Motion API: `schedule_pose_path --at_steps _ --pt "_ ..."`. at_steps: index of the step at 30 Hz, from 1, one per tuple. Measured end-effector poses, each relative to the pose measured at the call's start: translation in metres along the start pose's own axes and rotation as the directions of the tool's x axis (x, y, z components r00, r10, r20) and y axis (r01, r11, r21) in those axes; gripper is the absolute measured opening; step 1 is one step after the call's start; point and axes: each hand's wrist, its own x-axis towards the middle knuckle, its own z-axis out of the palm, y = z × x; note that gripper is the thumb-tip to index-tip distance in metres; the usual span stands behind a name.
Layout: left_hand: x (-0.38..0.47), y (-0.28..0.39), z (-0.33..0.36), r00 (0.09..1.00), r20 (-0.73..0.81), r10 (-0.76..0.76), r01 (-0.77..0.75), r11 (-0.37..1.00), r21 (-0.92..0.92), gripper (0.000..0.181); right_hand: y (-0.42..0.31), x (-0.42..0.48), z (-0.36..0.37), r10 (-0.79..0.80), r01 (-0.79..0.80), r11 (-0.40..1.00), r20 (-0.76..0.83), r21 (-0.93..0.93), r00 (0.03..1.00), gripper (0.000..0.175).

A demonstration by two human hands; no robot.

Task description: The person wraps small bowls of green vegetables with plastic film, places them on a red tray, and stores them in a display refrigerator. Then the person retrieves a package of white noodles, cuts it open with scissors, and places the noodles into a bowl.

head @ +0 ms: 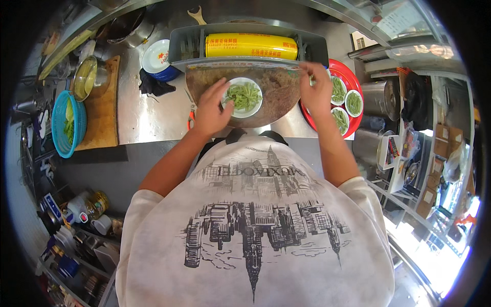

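Note:
A small white bowl (248,114) of cut green vegetable strips (245,96) sits on a round, worn chopping board (276,99). My left hand (213,109) is at the bowl's left side, its thumb and fingers spread along the rim. Beyond the bowl is a grey cling film dispenser (249,27) holding a yellow-wrapped roll (251,45). My right hand (317,90), slightly blurred, is at the dispenser's front right corner with curled fingers, and partly covers the red tray beside the board. What its fingertips hold, if anything, is unclear.
Several filled bowls (353,103) stand on the red tray (360,86). Orange-handled scissors (190,119) lie left of the board. White bowls (155,57) are stacked beside a black cloth (155,85). Farther left, a blue basket (57,126) and metal bowl (86,78) sit by a wooden board (103,122).

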Motion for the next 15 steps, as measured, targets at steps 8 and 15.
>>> schedule_pose_path --at_steps 8,15 --pt "0.1 0.005 -0.053 0.918 -0.119 0.378 -0.364 0.923 0.123 0.026 -0.02 0.093 0.042 0.5 -0.109 0.767 0.482 -0.632 0.72 0.036" --pt "0.128 -0.003 -0.03 0.98 0.087 0.178 -0.192 0.965 0.181 0.036 0.037 0.142 0.085 0.495 0.075 0.751 0.634 -0.657 0.595 0.038"
